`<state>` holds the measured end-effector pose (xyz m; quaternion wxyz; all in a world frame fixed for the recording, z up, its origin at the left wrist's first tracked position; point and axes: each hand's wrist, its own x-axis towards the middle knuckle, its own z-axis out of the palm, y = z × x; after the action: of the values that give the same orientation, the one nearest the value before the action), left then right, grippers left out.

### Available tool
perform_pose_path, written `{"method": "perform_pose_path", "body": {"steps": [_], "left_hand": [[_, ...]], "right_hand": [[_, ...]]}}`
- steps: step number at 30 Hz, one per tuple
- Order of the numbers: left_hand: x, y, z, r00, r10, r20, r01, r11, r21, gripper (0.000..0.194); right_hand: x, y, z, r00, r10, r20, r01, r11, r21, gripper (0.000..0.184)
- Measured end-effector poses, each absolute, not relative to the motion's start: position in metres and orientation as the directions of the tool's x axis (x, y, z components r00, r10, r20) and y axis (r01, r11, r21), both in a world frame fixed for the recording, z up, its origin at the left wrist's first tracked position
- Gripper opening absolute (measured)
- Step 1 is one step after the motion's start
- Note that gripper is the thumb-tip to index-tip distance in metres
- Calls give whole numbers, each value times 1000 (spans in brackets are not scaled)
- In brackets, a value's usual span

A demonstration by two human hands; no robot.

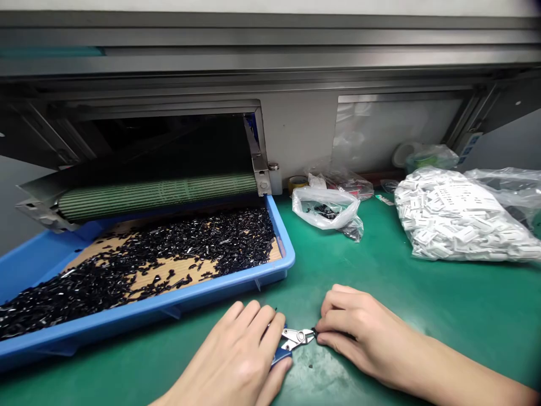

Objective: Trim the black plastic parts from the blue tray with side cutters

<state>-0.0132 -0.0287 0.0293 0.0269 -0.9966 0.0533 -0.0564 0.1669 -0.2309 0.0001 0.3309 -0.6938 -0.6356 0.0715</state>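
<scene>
Two hands close together near the front of the table [422, 321]: left hand [228, 355], fingers curled shut round blue-handled side cutters [296, 339]; right hand [359, 332], fingers pinching a small black part [314, 332] at the cutters' tips, which point right toward it.

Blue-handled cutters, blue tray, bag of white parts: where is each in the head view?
blue-handled cutters [296, 338], head view, on the steel head
blue tray [286, 242], head view, on the right rim
bag of white parts [456, 214], head view, on the bag's middle

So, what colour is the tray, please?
The tray is blue, best seen in the head view.
</scene>
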Motion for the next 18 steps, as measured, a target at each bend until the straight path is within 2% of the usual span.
{"method": "perform_pose_path", "body": {"steps": [7, 12, 18], "left_hand": [[-9, -31, 39, 978, -179, 107, -157, -970, -187, 35], [4, -38, 51, 974, -225, 27, -210, -941, -267, 27], [11, -37, 58, 955, -297, -21, -283, -885, -370, 27]], "right_hand": [[165, -232, 3, 176, 946, 273, 824, 11, -567, 22], [164, -234, 5, 176, 953, 247, 821, -4, -571, 18], [164, -233, 6, 188, 955, 230, 824, -26, -566, 17]]}}
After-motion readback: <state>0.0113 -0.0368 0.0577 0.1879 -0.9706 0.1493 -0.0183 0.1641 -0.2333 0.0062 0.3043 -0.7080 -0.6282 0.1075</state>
